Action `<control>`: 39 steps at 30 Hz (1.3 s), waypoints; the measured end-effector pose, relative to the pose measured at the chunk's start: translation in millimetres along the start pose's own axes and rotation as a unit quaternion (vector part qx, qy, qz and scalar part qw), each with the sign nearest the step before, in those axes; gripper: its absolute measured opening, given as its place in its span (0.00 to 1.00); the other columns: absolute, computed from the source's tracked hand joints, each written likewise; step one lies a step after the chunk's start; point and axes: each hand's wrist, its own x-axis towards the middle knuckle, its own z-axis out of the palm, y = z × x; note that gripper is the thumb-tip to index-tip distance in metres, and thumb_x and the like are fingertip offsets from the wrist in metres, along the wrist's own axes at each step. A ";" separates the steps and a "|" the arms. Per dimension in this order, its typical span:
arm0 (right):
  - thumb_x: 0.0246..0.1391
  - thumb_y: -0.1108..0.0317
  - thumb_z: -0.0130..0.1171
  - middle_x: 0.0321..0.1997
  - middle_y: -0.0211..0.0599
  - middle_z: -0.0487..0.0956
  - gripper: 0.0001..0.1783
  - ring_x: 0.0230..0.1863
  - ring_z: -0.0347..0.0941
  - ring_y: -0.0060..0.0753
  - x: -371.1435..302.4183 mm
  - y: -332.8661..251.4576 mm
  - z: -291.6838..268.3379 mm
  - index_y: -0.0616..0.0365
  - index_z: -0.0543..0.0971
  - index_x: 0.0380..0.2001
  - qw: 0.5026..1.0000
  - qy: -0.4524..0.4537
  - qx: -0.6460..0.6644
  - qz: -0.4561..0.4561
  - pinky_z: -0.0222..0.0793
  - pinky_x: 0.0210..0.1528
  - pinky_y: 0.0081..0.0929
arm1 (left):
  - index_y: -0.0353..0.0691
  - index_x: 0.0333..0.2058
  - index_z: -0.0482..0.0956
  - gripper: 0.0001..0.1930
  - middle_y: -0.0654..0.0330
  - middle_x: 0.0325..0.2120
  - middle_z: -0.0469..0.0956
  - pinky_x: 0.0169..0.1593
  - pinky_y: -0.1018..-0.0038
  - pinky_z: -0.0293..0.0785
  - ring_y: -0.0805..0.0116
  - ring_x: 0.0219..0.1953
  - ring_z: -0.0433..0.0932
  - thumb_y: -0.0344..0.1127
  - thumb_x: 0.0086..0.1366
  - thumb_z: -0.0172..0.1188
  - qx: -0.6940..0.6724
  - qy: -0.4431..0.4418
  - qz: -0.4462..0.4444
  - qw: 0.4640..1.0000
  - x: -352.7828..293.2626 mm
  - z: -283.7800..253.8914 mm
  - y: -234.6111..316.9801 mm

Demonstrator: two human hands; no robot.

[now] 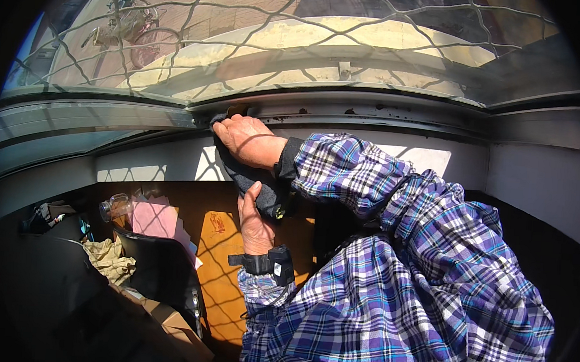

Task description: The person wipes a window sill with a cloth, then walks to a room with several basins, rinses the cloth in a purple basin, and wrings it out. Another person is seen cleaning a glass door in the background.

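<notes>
A dark grey cloth (pixel 262 184) hangs from the sliding window's metal track (pixel 374 114) down over the white sill (pixel 405 148). My right hand (pixel 249 141) is closed on its upper end and presses it against the track, beside the end of the window's sliding frame (pixel 101 118). The right fingertips are partly hidden against the cloth. Lower down, my left hand (pixel 255 224) grips the cloth's hanging part, thumb upward, its other fingers mostly out of sight behind. Dark specks of dirt lie along the track to the right of the cloth.
Wire mesh (pixel 278 44) covers the outside of the window; a bicycle (pixel 153 43) stands beyond it. Below the sill is an orange-brown wooden surface (pixel 221 276). At the lower left are a glass jar (pixel 117 207), pink papers (pixel 155 218), a crumpled yellowish cloth (pixel 109 261) and a cardboard box (pixel 168 321).
</notes>
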 end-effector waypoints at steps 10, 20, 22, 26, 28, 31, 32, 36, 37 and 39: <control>0.55 0.71 0.44 0.26 0.53 0.77 0.11 0.29 0.77 0.50 28.0 -1.1 39.3 0.69 0.72 0.33 0.998 0.045 0.003 -0.043 0.73 0.28 0.39 | 0.37 0.44 0.73 0.16 0.60 0.37 0.77 0.44 0.71 0.76 0.65 0.39 0.77 0.31 0.55 0.59 -0.046 -0.090 -0.003 0.995 31.0 -20.6 31.5; 0.52 0.70 0.48 0.27 0.47 0.80 0.09 0.30 0.79 0.47 22.4 -4.0 15.4 0.63 0.77 0.30 0.993 -0.063 -0.096 0.025 0.75 0.31 0.37 | 0.37 0.43 0.72 0.16 0.61 0.37 0.77 0.44 0.70 0.75 0.66 0.39 0.77 0.30 0.56 0.60 0.004 -0.038 -0.028 0.999 32.0 -11.8 23.0; 0.51 0.70 0.50 0.31 0.51 0.80 0.10 0.35 0.79 0.48 16.4 -1.0 0.6 0.62 0.78 0.32 0.984 -0.132 -0.097 0.069 0.75 0.35 0.38 | 0.37 0.44 0.71 0.17 0.59 0.38 0.76 0.43 0.70 0.75 0.65 0.39 0.77 0.30 0.56 0.60 -0.018 -0.096 -0.049 0.994 25.2 -3.5 21.7; 0.48 0.70 0.51 0.27 0.49 0.79 0.09 0.31 0.78 0.48 -18.0 13.4 -35.1 0.65 0.75 0.29 0.985 -0.109 -0.136 0.012 0.74 0.33 0.39 | 0.35 0.46 0.70 0.18 0.59 0.36 0.77 0.40 0.72 0.79 0.67 0.36 0.79 0.29 0.55 0.58 0.044 -0.100 -0.061 0.992 5.9 17.8 9.8; 0.46 0.71 0.52 0.23 0.46 0.77 0.06 0.26 0.77 0.46 -39.7 21.7 -51.6 0.63 0.72 0.26 0.982 -0.051 -0.180 -0.038 0.73 0.29 0.38 | 0.35 0.48 0.68 0.20 0.59 0.37 0.76 0.39 0.73 0.79 0.67 0.36 0.79 0.28 0.56 0.59 0.056 -0.155 -0.077 0.983 -3.1 28.0 1.1; 0.49 0.70 0.50 0.23 0.44 0.77 0.06 0.25 0.76 0.47 -71.1 35.4 -78.0 0.61 0.72 0.27 0.987 -0.033 -0.155 0.026 0.71 0.26 0.39 | 0.35 0.48 0.69 0.20 0.61 0.34 0.75 0.39 0.72 0.78 0.68 0.35 0.77 0.26 0.56 0.60 0.032 -0.226 -0.118 0.966 -11.7 45.7 -18.7; 0.49 0.69 0.51 0.22 0.44 0.77 0.06 0.25 0.76 0.47 -82.6 41.5 -90.5 0.60 0.72 0.27 0.989 -0.037 -0.138 0.031 0.71 0.26 0.39 | 0.35 0.48 0.69 0.20 0.60 0.35 0.75 0.40 0.72 0.77 0.68 0.36 0.77 0.26 0.56 0.60 0.057 -0.218 -0.130 0.966 -15.3 50.6 -25.3; 0.50 0.68 0.51 0.22 0.44 0.77 0.06 0.25 0.76 0.48 -128.1 56.6 -135.6 0.60 0.72 0.28 0.973 -0.059 -0.211 0.071 0.71 0.27 0.40 | 0.34 0.48 0.68 0.21 0.58 0.37 0.76 0.43 0.73 0.77 0.67 0.37 0.77 0.25 0.55 0.60 0.091 -0.282 -0.192 0.936 -26.6 73.3 -48.5; 0.50 0.68 0.52 0.23 0.45 0.77 0.06 0.26 0.76 0.48 -141.5 60.0 -148.8 0.60 0.72 0.28 0.973 -0.051 -0.217 0.063 0.71 0.27 0.40 | 0.34 0.49 0.68 0.21 0.58 0.38 0.76 0.43 0.73 0.76 0.67 0.38 0.78 0.25 0.55 0.59 0.107 -0.300 -0.183 0.930 -30.2 79.8 -54.9; 0.50 0.68 0.52 0.25 0.43 0.78 0.06 0.28 0.77 0.46 -159.8 64.7 -167.6 0.59 0.72 0.30 0.964 -0.054 -0.245 0.093 0.71 0.27 0.38 | 0.33 0.49 0.68 0.21 0.57 0.39 0.76 0.44 0.74 0.76 0.67 0.38 0.78 0.25 0.56 0.59 0.122 -0.333 -0.176 0.918 -37.3 93.2 -67.5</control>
